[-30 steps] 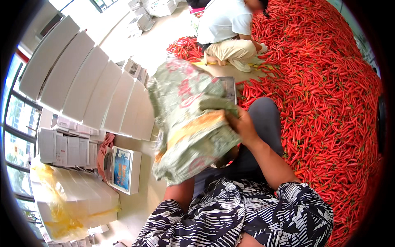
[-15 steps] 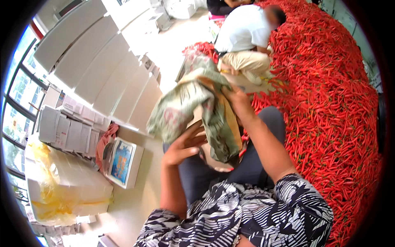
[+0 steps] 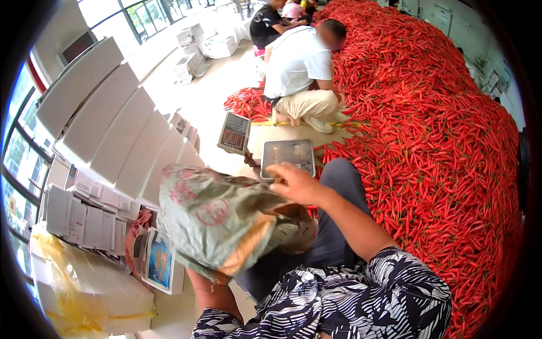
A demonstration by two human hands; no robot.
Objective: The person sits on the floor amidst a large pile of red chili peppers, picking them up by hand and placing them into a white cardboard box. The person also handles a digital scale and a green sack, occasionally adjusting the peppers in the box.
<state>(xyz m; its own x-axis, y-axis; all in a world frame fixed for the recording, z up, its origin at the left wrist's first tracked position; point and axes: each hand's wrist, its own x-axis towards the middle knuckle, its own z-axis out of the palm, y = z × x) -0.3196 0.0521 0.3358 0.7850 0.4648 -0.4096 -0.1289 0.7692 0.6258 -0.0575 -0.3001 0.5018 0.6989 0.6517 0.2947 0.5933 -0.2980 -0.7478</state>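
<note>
Right hand (image 3: 292,183), half-curled and empty-looking, just came off the woven sack (image 3: 206,220), so the left hand, hidden underneath (can't tell its grip), is probably propping it solo, near the weighing scale (image 3: 289,155)'s close-left corner.

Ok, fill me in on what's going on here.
A person in a black-and-white patterned shirt is handling a greenish woven sack with an orange stripe. The sack hides the left hand; the right hand is by its upper right side, fingers loosely extended, though contact is hard to tell. A platform scale stands just beyond, and a big heap of red chillies spreads to the right. Further off, someone in a white shirt sits low beside the heap.
</note>
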